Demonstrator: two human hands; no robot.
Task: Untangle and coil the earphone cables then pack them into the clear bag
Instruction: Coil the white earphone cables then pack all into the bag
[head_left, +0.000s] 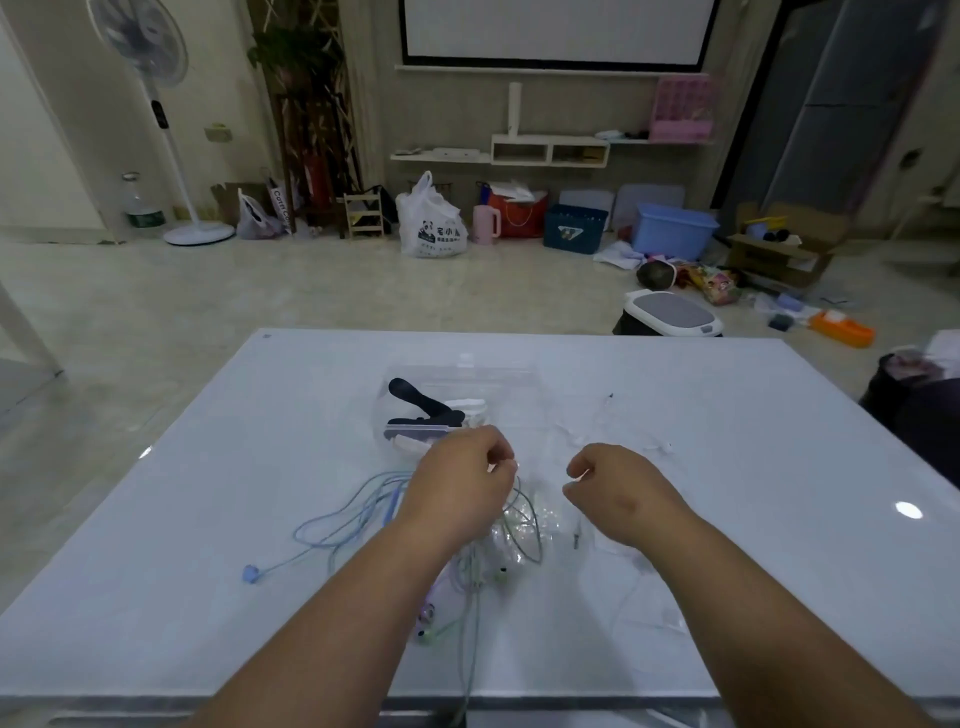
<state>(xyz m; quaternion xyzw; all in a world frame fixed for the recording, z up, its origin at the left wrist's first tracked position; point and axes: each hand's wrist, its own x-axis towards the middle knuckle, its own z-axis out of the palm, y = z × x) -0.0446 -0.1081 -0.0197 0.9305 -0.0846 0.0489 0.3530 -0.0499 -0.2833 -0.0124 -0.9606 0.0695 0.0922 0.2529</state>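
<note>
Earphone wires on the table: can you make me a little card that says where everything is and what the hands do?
left hand: fingers curled over the tangle, grip unclear
right hand: fingers curled, grip unclear
table: white, shiny
blue cable: loose loops left of the left forearm
green cable: tangled below both hands
white cable: flat, beyond the right hand
clear bag: beyond the left hand, dark things inside

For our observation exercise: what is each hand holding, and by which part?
Left hand pinches a green earphone cable mid-strand, above the tangle. Right hand: fingers curled together, but whether they grip a cable cannot be told.
</note>
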